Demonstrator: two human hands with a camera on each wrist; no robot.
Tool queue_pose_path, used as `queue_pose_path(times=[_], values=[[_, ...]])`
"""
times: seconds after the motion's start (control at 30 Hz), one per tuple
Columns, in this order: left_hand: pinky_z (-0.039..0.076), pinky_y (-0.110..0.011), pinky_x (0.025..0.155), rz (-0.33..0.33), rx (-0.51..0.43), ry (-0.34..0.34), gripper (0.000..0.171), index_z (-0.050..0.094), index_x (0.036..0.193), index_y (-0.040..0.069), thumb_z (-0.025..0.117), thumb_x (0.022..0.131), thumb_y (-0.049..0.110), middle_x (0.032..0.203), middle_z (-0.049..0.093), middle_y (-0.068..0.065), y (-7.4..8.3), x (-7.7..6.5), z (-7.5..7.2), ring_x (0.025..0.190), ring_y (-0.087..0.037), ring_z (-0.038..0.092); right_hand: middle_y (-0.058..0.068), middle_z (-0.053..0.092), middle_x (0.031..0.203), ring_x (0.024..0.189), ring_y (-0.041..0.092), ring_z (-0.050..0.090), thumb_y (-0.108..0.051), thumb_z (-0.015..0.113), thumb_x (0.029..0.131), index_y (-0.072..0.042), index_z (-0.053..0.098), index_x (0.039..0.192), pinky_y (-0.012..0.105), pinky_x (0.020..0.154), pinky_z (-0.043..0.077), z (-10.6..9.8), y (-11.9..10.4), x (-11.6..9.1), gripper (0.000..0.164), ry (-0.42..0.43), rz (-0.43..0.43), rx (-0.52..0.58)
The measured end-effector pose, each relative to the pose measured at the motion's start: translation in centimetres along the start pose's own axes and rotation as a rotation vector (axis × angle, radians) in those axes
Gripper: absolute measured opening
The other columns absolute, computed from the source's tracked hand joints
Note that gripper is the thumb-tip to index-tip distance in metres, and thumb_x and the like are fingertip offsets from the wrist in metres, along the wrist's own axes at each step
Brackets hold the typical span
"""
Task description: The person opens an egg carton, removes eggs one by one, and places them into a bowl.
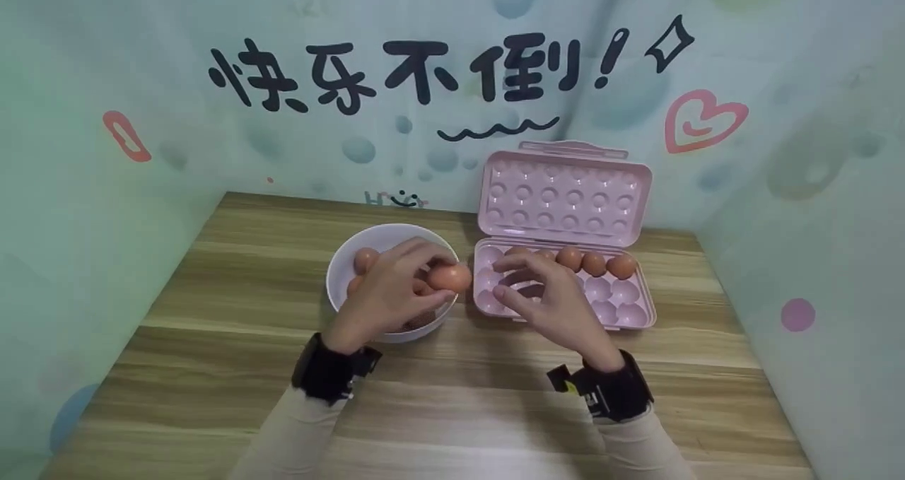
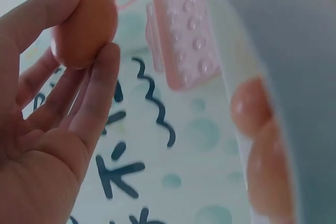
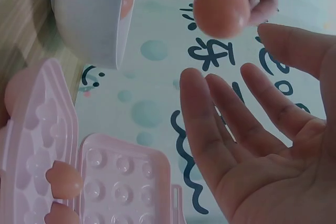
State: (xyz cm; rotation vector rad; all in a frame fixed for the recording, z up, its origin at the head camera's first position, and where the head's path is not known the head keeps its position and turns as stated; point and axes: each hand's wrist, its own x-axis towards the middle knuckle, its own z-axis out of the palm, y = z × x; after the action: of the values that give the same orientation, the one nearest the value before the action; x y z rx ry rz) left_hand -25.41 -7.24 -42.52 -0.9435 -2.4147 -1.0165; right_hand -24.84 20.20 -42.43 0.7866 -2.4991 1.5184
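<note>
Between thumb and fingers, my left hand [image 1: 389, 289] pinches a brown egg [image 1: 450, 278] just above the right rim of a white bowl [image 1: 336, 289]. More brown eggs [image 1: 366, 260] lie inside that bowl, partly hidden by the hand. My right hand [image 1: 555, 303] hovers over the left part of a pink egg carton [image 1: 647, 303], fingers spread and a little bent, holding nothing. In the right wrist view its fingertips [image 3: 195, 80] point toward the held egg, with a gap between. Several eggs [image 1: 622, 266] sit in the carton's back row; the hand covers some of the cups.
The carton's lid [image 1: 565, 197] stands raised at the back, close to a printed cloth backdrop [image 1: 396, 148]. Both bowl and carton rest on a wood-grain table [image 1: 452, 409]. Cloth also hangs along the left and right sides.
</note>
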Motion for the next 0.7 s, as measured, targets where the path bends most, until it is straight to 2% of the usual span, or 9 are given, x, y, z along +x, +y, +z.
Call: queue_pose_path(times=[0.17,0.27,0.37,0.53,0.7], values=[[0.055,-0.037,0.09,-0.111,0.003,-0.037,0.036,0.073,0.117,0.012,0.089,0.085,0.019,0.115,0.071,-0.003,-1.4,-0.6,-2.5,0.103,-0.019,0.065,0.006,0.072,0.126,0.105,0.022,0.074,-0.006,0.081,0.093,-0.008,0.072,0.127,0.036,0.086,0.063,-0.7,0.3,0.0,0.035,0.006,-0.002,-0.048],[0.056,-0.041,0.091,-0.192,-0.042,-0.083,0.036,0.072,0.116,0.011,0.089,0.086,0.018,0.114,0.071,-0.004,-2.4,-1.3,-4.0,0.103,-0.021,0.066,0.005,0.071,0.129,0.11,0.026,0.073,-0.005,0.08,0.093,-0.009,0.073,0.127,0.036,0.087,0.063,-1.1,0.6,0.0,0.034,0.003,-0.012,-0.071],[0.059,-0.043,0.09,-0.246,-0.062,-0.113,0.035,0.071,0.116,0.009,0.089,0.086,0.014,0.112,0.07,-0.006,-3.4,-2.1,-5.4,0.101,-0.022,0.068,0.005,0.071,0.132,0.114,0.028,0.072,-0.005,0.079,0.094,-0.009,0.073,0.128,0.039,0.089,0.062,-1.4,0.7,0.0,0.034,0.001,-0.025,-0.079],[0.057,-0.044,0.09,-0.32,0.032,-0.121,0.033,0.07,0.115,0.007,0.087,0.087,0.01,0.114,0.071,-0.009,-5.1,-3.0,-7.1,0.103,-0.026,0.066,0.003,0.071,0.133,0.115,0.026,0.071,-0.006,0.078,0.095,-0.009,0.073,0.127,0.038,0.09,0.062,-1.8,0.8,0.0,0.033,0.002,-0.033,-0.091],[0.05,-0.046,0.09,-0.405,0.103,-0.128,0.03,0.069,0.113,0.005,0.084,0.087,0.009,0.113,0.069,-0.012,-6.4,-3.6,-7.3,0.103,-0.031,0.06,0.002,0.072,0.132,0.114,0.022,0.071,-0.006,0.078,0.095,-0.009,0.073,0.128,0.039,0.089,0.062,-2.0,0.9,0.0,0.033,-0.004,-0.028,-0.098]])
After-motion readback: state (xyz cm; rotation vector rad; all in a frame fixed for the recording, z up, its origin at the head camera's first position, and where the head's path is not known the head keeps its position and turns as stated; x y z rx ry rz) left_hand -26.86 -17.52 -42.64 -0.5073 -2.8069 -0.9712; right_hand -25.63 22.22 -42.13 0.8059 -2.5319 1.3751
